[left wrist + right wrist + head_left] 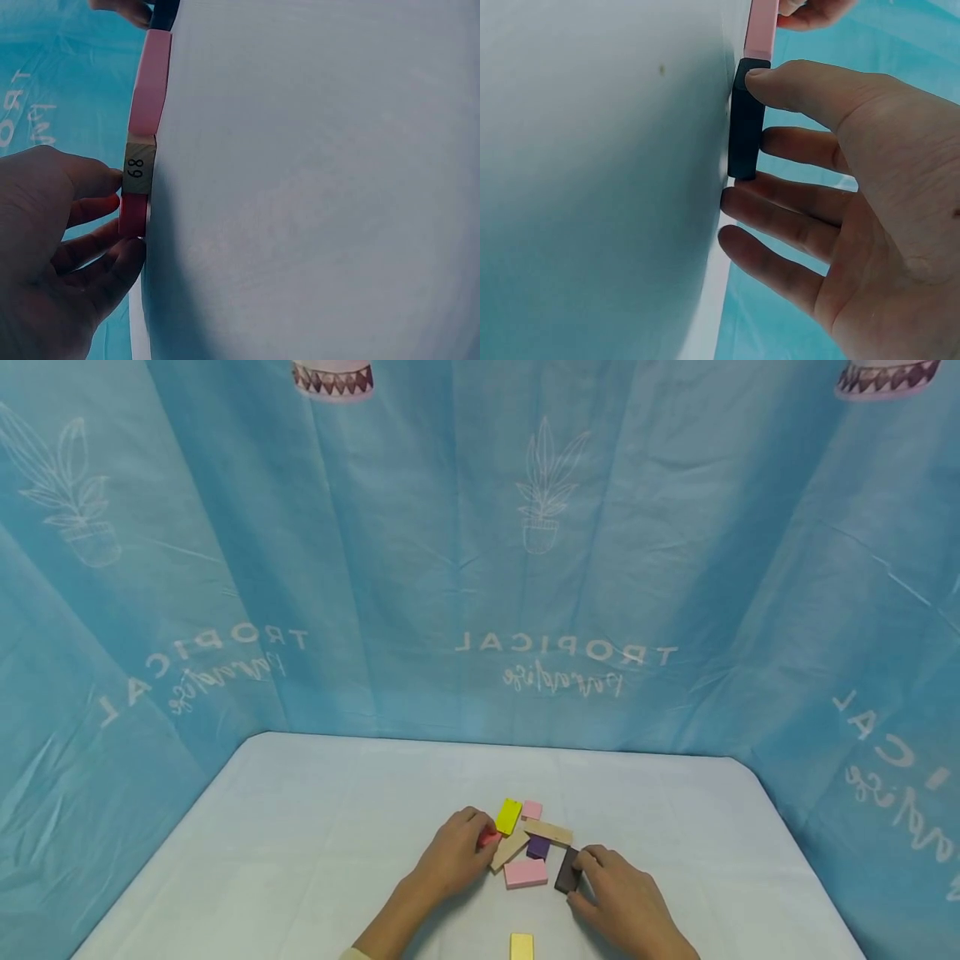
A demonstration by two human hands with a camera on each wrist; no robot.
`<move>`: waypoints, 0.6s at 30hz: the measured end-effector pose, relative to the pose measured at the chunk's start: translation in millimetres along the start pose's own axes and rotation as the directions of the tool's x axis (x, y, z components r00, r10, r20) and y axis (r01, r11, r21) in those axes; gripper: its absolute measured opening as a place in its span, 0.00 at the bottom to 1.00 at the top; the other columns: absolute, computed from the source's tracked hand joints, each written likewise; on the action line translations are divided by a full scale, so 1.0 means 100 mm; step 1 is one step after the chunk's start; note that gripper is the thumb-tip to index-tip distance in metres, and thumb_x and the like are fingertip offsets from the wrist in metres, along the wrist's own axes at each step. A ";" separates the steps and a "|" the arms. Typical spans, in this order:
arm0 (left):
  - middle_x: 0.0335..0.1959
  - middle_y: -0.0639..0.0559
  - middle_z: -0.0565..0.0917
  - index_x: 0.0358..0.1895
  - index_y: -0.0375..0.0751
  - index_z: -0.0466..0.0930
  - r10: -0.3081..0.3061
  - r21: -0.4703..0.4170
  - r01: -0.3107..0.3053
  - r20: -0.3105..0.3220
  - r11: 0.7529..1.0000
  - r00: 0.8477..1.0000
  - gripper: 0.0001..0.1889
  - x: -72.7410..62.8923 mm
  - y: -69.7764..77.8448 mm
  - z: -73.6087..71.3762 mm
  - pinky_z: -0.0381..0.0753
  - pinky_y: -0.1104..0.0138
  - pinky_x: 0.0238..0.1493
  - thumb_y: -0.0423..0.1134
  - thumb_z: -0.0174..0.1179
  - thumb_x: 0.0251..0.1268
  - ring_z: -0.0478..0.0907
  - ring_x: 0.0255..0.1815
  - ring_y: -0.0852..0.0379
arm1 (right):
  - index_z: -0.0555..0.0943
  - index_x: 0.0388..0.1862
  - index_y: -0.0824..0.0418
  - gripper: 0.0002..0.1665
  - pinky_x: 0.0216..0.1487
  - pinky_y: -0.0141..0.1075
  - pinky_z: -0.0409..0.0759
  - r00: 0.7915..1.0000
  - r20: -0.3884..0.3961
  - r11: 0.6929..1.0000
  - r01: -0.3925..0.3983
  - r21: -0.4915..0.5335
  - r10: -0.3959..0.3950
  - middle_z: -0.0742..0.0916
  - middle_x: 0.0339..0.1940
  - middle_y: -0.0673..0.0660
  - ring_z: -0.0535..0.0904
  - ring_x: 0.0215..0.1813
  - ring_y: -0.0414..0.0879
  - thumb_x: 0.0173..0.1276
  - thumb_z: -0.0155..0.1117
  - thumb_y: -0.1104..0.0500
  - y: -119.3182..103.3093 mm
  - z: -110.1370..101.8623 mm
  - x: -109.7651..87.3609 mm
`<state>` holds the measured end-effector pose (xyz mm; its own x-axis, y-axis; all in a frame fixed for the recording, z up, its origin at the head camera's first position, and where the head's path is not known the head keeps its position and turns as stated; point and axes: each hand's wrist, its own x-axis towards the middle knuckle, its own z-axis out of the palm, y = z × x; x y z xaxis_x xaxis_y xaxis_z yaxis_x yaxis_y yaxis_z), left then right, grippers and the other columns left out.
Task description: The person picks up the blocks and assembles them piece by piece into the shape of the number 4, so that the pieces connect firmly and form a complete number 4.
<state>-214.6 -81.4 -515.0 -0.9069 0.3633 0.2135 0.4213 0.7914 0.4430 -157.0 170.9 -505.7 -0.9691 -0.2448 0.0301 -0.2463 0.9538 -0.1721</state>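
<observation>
A red block (488,839) is held by my left hand (452,853), whose bent fingers and thumb are around it. Its thumb comes close to a plain wooden block (139,166) marked with a number in the left wrist view. On the other side of the cluster, my right hand (621,895) pinches a black block (567,871) between thumb and forefinger, its other fingers spread loosely. Between the hands lie a pink block (526,874), a purple block (537,847), and a long wooden block (550,832) leaning across others. The fingers partly cover the red and black blocks.
Behind the cluster are a bright yellow block (508,817) and a small pink block (532,810). A pale yellow block (521,947) lies apart near the front. Everything rests on a white-covered table (300,827), with a blue printed curtain (405,568) around its back and sides.
</observation>
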 end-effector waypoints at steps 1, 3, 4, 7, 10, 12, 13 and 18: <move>0.38 0.57 0.75 0.42 0.47 0.80 0.000 0.001 0.000 0.000 1.000 1.000 0.09 0.00 0.00 0.00 0.75 0.68 0.38 0.45 0.63 0.64 0.68 0.36 0.62 | 0.80 0.40 0.51 0.21 0.42 0.47 0.81 1.000 -0.001 1.000 0.001 0.002 -0.001 0.82 0.45 0.52 0.79 0.44 0.46 0.52 0.74 0.43 0.00 0.00 0.00; 0.39 0.57 0.76 0.42 0.46 0.81 0.000 0.008 0.000 -0.002 1.000 1.000 0.09 0.00 0.00 -0.01 0.75 0.69 0.39 0.45 0.63 0.63 0.68 0.36 0.62 | 0.80 0.40 0.51 0.21 0.41 0.47 0.81 1.000 -0.007 1.000 0.007 0.008 -0.006 0.82 0.45 0.51 0.80 0.43 0.46 0.51 0.74 0.44 0.00 -0.01 0.00; 0.39 0.57 0.76 0.43 0.46 0.81 0.000 0.011 0.000 0.000 1.000 1.000 0.09 0.01 0.00 -0.01 0.75 0.68 0.39 0.45 0.63 0.63 0.68 0.36 0.62 | 0.80 0.39 0.51 0.20 0.41 0.47 0.81 1.000 -0.012 1.000 0.009 0.014 -0.008 0.82 0.44 0.51 0.80 0.43 0.46 0.51 0.74 0.44 0.00 -0.01 0.00; 0.39 0.57 0.76 0.43 0.46 0.81 -0.005 0.028 0.004 0.008 1.000 1.000 0.09 0.02 0.01 -0.01 0.76 0.69 0.40 0.44 0.64 0.63 0.69 0.36 0.61 | 0.80 0.39 0.51 0.20 0.40 0.46 0.81 1.000 -0.020 1.000 0.014 0.021 -0.013 0.82 0.44 0.50 0.80 0.43 0.45 0.51 0.74 0.44 0.00 -0.02 0.00; 0.39 0.57 0.76 0.43 0.46 0.81 -0.008 0.035 0.007 0.019 0.999 1.000 0.10 0.02 0.00 0.00 0.77 0.69 0.41 0.44 0.64 0.63 0.69 0.35 0.62 | 0.81 0.39 0.51 0.21 0.41 0.46 0.81 1.000 -0.010 1.000 0.009 0.021 -0.008 0.82 0.44 0.51 0.80 0.43 0.45 0.51 0.74 0.44 0.00 -0.02 0.00; 0.39 0.57 0.76 0.43 0.46 0.81 -0.006 0.035 0.005 0.023 0.999 1.000 0.10 0.03 -0.01 0.00 0.77 0.69 0.41 0.44 0.64 0.63 0.69 0.35 0.62 | 0.81 0.40 0.51 0.21 0.42 0.46 0.81 1.000 -0.003 1.000 0.005 0.018 -0.005 0.82 0.43 0.51 0.80 0.43 0.45 0.50 0.75 0.44 0.00 -0.02 0.01; 0.39 0.57 0.76 0.43 0.45 0.81 -0.003 0.031 0.002 0.023 1.000 1.000 0.10 0.02 -0.01 -0.01 0.77 0.69 0.41 0.44 0.64 0.63 0.69 0.35 0.62 | 0.81 0.40 0.51 0.21 0.42 0.46 0.81 1.000 -0.004 1.000 0.003 0.018 -0.003 0.82 0.43 0.51 0.80 0.43 0.45 0.50 0.75 0.44 0.00 -0.01 0.01; 0.39 0.57 0.77 0.43 0.45 0.81 -0.004 0.000 0.004 0.016 1.000 1.000 0.10 0.03 -0.01 -0.01 0.77 0.69 0.39 0.43 0.65 0.61 0.70 0.35 0.62 | 0.81 0.40 0.50 0.21 0.41 0.44 0.81 0.998 -0.057 1.000 0.020 0.021 -0.019 0.82 0.43 0.48 0.80 0.42 0.43 0.49 0.74 0.44 0.05 0.00 -0.02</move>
<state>-217.5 -81.3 -514.3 -0.9087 0.3678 0.1973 0.4173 0.7929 0.4440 -156.4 175.7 -507.0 -0.9636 -0.2521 0.0894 -0.2650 0.9448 -0.1924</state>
